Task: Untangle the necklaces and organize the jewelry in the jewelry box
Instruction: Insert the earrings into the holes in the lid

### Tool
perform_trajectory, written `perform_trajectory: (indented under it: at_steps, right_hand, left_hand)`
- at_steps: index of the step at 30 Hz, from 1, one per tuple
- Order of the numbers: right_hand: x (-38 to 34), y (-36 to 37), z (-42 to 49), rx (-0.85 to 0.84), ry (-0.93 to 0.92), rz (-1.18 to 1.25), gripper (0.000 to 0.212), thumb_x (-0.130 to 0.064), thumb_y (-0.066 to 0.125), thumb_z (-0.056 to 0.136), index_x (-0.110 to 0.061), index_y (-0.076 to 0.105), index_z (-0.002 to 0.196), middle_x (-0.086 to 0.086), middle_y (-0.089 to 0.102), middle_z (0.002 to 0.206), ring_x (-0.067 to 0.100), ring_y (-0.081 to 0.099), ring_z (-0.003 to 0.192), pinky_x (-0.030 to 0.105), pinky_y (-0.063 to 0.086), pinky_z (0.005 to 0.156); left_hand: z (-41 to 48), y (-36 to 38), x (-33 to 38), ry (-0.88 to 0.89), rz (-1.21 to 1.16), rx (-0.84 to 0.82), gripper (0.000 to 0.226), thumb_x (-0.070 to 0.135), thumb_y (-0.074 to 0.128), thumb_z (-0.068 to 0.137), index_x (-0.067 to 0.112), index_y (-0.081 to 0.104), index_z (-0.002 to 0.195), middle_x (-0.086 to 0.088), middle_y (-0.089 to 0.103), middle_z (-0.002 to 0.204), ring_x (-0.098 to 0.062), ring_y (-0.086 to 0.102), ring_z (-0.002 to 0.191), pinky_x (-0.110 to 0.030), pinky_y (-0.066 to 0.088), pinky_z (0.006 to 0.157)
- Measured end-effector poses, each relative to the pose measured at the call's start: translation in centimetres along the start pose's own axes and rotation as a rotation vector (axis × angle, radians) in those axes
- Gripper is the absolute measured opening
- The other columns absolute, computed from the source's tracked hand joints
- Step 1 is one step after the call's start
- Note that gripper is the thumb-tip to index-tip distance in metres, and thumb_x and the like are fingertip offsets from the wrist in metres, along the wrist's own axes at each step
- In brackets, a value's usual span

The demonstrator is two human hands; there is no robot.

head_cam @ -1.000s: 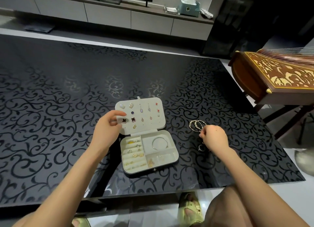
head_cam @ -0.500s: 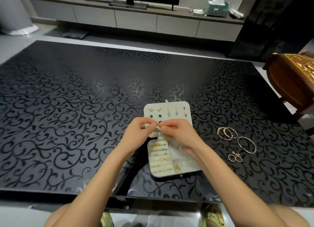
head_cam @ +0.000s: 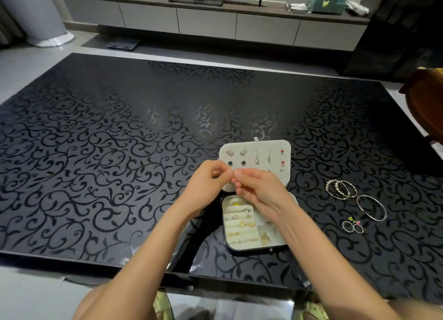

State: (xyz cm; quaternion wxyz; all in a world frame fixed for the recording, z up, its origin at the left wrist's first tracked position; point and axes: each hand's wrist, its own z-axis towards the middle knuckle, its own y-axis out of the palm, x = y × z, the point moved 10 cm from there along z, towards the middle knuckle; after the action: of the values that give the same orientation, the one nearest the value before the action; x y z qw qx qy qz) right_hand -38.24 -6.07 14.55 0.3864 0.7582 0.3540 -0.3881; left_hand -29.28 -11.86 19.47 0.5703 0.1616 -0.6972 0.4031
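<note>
Two hands meet over the open jewelry box, which lies on the black patterned tabletop near its front edge. The left hand and the right hand touch at the fingertips, each grip closed in a pinch with thumb and forefinger curled. They seem to hold a tiny item between them, but it is too small and too hidden to name.

The box lid lies folded back flat behind the base, and pairs of earrings are pinned on its pale lining. In the base, gold rings sit tucked in the padded rolls on the left, and a small gold piece lies in the lower compartment beside them. The right wrist covers the upper right compartment.

To the right of the box, well apart from it, beaded bracelets lie overlapping on the tabletop. A thin silver bangle lies just beside them, and two small silver rings sit nearer the front edge.
</note>
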Motion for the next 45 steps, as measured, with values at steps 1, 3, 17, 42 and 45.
perform_trajectory:
  at_steps: [1, 3, 17, 42, 45]
  right_hand:
    - [0.3, 0.1, 0.1, -0.003, 0.035, 0.067, 0.01, 0.0, 0.058, 0.088, 0.0, 0.068, 0.084, 0.004, 0.065, 0.065, 0.007, 0.057, 0.056, 0.016, 0.05, 0.055]
    - [0.9, 0.4, 0.1, -0.008, 0.097, 0.155, 0.01, 0.002, 0.056, 0.088, 0.002, 0.066, 0.084, 0.005, 0.063, 0.065, 0.007, 0.056, 0.054, 0.016, 0.049, 0.051]
    - [3.5, 2.9, -0.5, -0.061, 0.247, 0.561, 0.021, -0.005, 0.047, 0.094, 0.002, 0.064, 0.084, 0.005, 0.053, 0.063, 0.006, 0.049, 0.048, 0.015, 0.044, 0.043]
    - [2.6, 2.1, -2.9, 0.157, 0.014, 0.647, 0.019, -0.007, 0.046, 0.095, -0.001, 0.056, 0.081, 0.006, 0.054, 0.066, 0.008, 0.053, 0.05, 0.017, 0.048, 0.046]
    - [0.8, 0.7, -3.6, 0.154, -0.159, 0.168, 0.019, -0.011, 0.052, 0.094, -0.007, 0.06, 0.078, -0.003, 0.058, 0.062, 0.006, 0.051, 0.055, 0.018, 0.045, 0.05]
  left_hand:
    - [0.0, 0.1, 0.0, -0.003, -0.02, -0.01, 0.022, 0.017, 0.053, 0.095, 0.003, 0.065, 0.082, 0.024, 0.057, 0.052, 0.009, 0.049, 0.051, -0.005, 0.035, 0.056]
    - [0.1, 0.3, -0.3, -0.023, -0.075, -0.029, 0.021, 0.016, 0.052, 0.096, 0.005, 0.064, 0.082, 0.022, 0.058, 0.054, 0.008, 0.048, 0.053, -0.005, 0.034, 0.057]
    - [0.7, 0.3, -1.8, -0.077, -0.017, -0.046, 0.024, 0.02, 0.052, 0.095, 0.018, 0.056, 0.072, 0.006, 0.053, 0.079, 0.003, 0.047, 0.067, -0.013, 0.037, 0.065]
    - [1.5, -0.1, -2.6, -0.087, -0.02, -0.014, 0.022, 0.017, 0.045, 0.092, 0.007, 0.046, 0.072, -0.006, 0.041, 0.075, -0.018, 0.038, 0.07, -0.04, 0.044, 0.069]
    - [1.6, 0.2, -3.1, -0.137, -0.188, -0.073, 0.027, 0.019, 0.043, 0.094, 0.0, 0.051, 0.077, -0.005, 0.041, 0.08, -0.02, 0.038, 0.075, -0.039, 0.047, 0.072]
